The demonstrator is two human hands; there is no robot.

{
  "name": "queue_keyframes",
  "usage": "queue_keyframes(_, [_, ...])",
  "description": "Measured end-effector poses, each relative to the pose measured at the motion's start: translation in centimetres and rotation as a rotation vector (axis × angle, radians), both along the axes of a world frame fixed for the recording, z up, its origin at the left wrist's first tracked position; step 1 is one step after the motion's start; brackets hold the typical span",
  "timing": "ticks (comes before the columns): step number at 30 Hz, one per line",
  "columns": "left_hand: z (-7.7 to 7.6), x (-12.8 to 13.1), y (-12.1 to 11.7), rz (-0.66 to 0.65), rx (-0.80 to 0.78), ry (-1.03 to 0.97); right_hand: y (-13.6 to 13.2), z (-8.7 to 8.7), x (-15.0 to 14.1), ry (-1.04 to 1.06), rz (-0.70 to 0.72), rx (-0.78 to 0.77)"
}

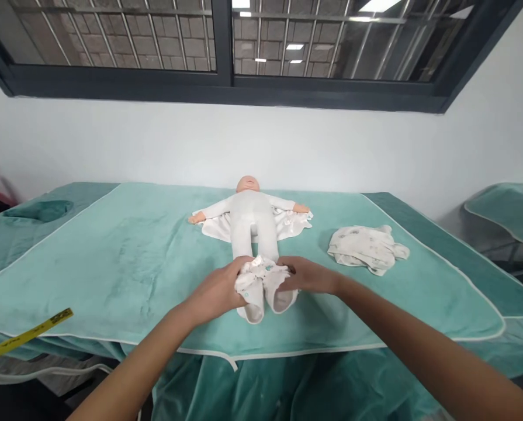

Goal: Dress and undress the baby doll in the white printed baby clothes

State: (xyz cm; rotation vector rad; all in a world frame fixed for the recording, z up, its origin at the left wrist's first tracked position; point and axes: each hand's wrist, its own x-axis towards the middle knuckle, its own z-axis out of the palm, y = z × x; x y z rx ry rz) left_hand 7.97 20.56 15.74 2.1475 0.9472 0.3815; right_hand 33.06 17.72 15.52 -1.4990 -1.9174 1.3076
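A baby doll (249,211) with a white cloth body lies on its back, arms spread and legs toward me. At its feet is a pair of small white printed baby pants (253,292), bunched up, with the leg openings facing me. My left hand (226,287) grips the left side of the pants, and my right hand (304,275) grips the right side, its fingers partly tucked behind the fabric. The doll's feet are hidden by the pants. Beneath the doll's arms and back a white garment (217,228) is spread out.
A crumpled white printed baby garment (366,247) lies to the right on the green mat (125,263). The mat covers a bed against the white wall (156,143), below a dark-framed window (226,88). A yellow strip (28,334) sticks in at the lower left.
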Motion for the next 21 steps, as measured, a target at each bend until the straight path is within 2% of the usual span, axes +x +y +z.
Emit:
queue_keyframes(3, [1.6,-0.2,0.2,0.013,-0.353,-0.182,0.3,0.7,0.7,0.222,-0.004,-0.161])
queue_keyframes(6, [1.8,0.1,1.0,0.116,-0.592,-0.358,0.7,0.8,0.9,0.396,-0.041,-0.231])
queue_keyframes(9, [1.4,0.1,2.1,0.206,-0.714,-0.570,1.2,1.5,0.9,0.491,-0.067,-0.193])
queue_keyframes(12, [1.9,-0.5,3.5,0.166,-0.680,-0.650,2.0,3.5,1.0,0.386,-0.052,-0.107])
queue_keyframes(15, [4.1,-1.5,4.9,0.059,-0.552,-0.499,3.1,6.9,1.0,0.019,0.123,0.075])
queue_keyframes(18, [7.5,-2.2,6.1,-0.062,-0.418,-0.226,4.4,10.3,0.9,-0.379,0.329,0.251])
queue_keyframes(19, [8.8,-2.3,6.4,-0.101,-0.398,-0.107,4.9,11.2,0.8,-0.450,0.354,0.307])
queue_keyframes(21, [11.3,-2.1,6.9,-0.182,-0.374,0.097,6.3,12.5,0.8,-0.483,0.223,0.519])
